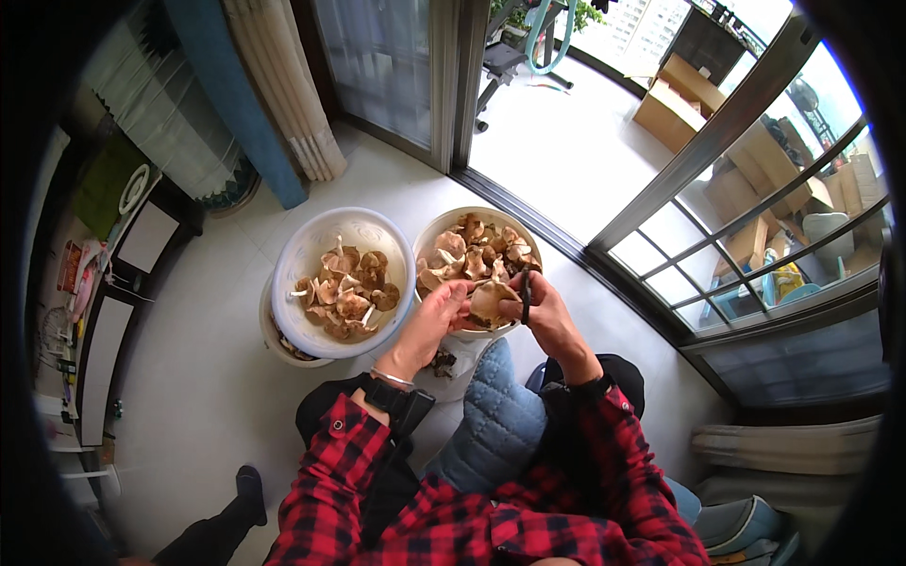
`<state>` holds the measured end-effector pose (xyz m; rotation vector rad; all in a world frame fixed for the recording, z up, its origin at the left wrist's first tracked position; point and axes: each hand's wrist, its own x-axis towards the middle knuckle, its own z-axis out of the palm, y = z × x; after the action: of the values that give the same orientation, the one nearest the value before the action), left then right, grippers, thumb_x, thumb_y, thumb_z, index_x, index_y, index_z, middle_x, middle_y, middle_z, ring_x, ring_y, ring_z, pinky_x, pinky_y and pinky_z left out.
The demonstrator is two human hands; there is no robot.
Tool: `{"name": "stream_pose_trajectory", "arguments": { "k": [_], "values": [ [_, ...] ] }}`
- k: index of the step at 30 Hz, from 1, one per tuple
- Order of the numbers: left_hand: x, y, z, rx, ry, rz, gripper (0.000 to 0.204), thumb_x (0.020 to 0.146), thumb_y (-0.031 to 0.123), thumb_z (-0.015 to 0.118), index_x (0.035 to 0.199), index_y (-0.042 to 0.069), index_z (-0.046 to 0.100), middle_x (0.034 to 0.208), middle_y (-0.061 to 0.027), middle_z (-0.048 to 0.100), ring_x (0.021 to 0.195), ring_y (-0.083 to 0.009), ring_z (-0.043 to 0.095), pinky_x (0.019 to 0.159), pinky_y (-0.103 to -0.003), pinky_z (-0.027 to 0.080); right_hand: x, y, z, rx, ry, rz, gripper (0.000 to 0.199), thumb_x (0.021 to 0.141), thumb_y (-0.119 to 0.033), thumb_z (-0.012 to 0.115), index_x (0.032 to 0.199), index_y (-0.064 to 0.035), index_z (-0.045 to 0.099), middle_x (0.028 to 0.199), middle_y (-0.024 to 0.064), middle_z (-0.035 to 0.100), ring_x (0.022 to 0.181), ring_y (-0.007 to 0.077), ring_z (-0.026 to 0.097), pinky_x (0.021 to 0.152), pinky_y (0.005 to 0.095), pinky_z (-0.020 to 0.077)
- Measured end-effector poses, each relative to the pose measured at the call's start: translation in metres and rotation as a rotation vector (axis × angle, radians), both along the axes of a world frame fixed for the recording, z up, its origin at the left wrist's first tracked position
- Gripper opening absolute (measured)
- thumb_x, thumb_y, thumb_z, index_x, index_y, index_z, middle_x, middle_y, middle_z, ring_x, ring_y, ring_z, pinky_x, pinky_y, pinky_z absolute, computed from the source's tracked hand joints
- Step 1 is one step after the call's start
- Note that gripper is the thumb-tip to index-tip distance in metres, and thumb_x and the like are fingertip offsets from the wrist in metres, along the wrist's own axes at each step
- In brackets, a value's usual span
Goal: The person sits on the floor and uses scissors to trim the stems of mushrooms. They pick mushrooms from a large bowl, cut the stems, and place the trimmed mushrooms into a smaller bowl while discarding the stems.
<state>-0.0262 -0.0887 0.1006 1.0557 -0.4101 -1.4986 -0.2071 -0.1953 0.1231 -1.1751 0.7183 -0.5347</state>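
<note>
My left hand [437, 316] grips a large tan mushroom [490, 302] from its left side, over the near rim of a cream bowl [433, 229] full of mushrooms. My right hand [547, 316] holds dark scissors [526, 294] upright against the mushroom's right side. To the left stands a white basin [302, 247] with several brown mushrooms with pale stems, resting on another container. Both sleeves are red and black plaid; a bracelet and a dark strap sit on my left wrist.
A blue quilted cushion [495, 424] lies between my arms. A sliding glass door [396, 66] stands behind the bowls, with a window frame [717, 141] at right. Curtains [283, 85] hang at back left. White cabinets [104, 340] line the left wall. A dark slipper [251, 491] rests on the pale floor.
</note>
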Motion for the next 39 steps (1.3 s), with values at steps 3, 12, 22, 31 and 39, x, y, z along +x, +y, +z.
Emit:
{"name": "stream_pose_trajectory", "arguments": {
  "k": [3, 12, 22, 31, 39],
  "values": [
    [-0.009, 0.011, -0.004, -0.049, -0.075, -0.004, 0.029, 0.097, 0.024, 0.063, 0.118, 0.004, 0.058, 0.094, -0.0041, 0.067, 0.086, -0.0105, 0.065, 0.079, -0.025, 0.052, 0.000, 0.004, -0.002, -0.017, -0.087, -0.061, 0.038, 0.079, -0.008, 0.079, 0.106, -0.0053, 0.053, 0.095, -0.0010, 0.056, 0.087, 0.0079, 0.056, 0.078, 0.0226, 0.0463],
    [-0.008, 0.007, -0.008, -0.003, -0.421, 0.132, 0.014, 0.095, 0.010, 0.064, 0.095, -0.003, 0.063, 0.079, -0.0060, 0.069, 0.068, -0.0107, 0.066, 0.064, -0.024, 0.055, 0.020, 0.001, -0.023, -0.067, -0.057, -0.181, 0.036, 0.079, -0.003, 0.075, 0.106, -0.0057, 0.051, 0.096, -0.0003, 0.056, 0.086, 0.0084, 0.057, 0.078, 0.0230, 0.0482],
    [-0.004, 0.034, -0.021, 0.009, -1.446, -0.282, 0.015, 0.086, 0.014, 0.064, 0.086, -0.001, 0.068, 0.077, -0.0172, 0.068, 0.075, -0.0323, 0.067, 0.072, -0.040, 0.053, 0.026, 0.001, -0.027, -0.114, -0.056, -0.232, 0.033, 0.081, -0.004, 0.073, 0.104, -0.0064, 0.050, 0.094, -0.0007, 0.056, 0.084, 0.0074, 0.055, 0.077, 0.0222, 0.0469],
    [0.005, 0.034, -0.015, 0.082, -1.056, -0.084, 0.029, 0.090, 0.030, 0.066, 0.095, 0.002, 0.071, 0.086, -0.0182, 0.070, 0.080, -0.0333, 0.068, 0.071, -0.039, 0.052, 0.034, 0.011, -0.032, -0.145, 0.016, -0.177, 0.032, 0.082, 0.000, 0.071, 0.105, -0.0063, 0.049, 0.096, 0.0000, 0.058, 0.087, 0.0076, 0.057, 0.077, 0.0225, 0.0471],
    [-0.001, 0.023, -0.015, 0.014, -0.909, 0.057, 0.028, 0.093, 0.026, 0.062, 0.094, -0.001, 0.069, 0.074, -0.0151, 0.069, 0.066, -0.0244, 0.067, 0.061, -0.035, 0.049, 0.041, 0.026, -0.031, -0.170, -0.056, -0.143, 0.032, 0.084, 0.000, 0.071, 0.107, -0.0055, 0.050, 0.104, 0.0026, 0.061, 0.094, 0.0094, 0.058, 0.083, 0.0235, 0.0470]
  ]
}}
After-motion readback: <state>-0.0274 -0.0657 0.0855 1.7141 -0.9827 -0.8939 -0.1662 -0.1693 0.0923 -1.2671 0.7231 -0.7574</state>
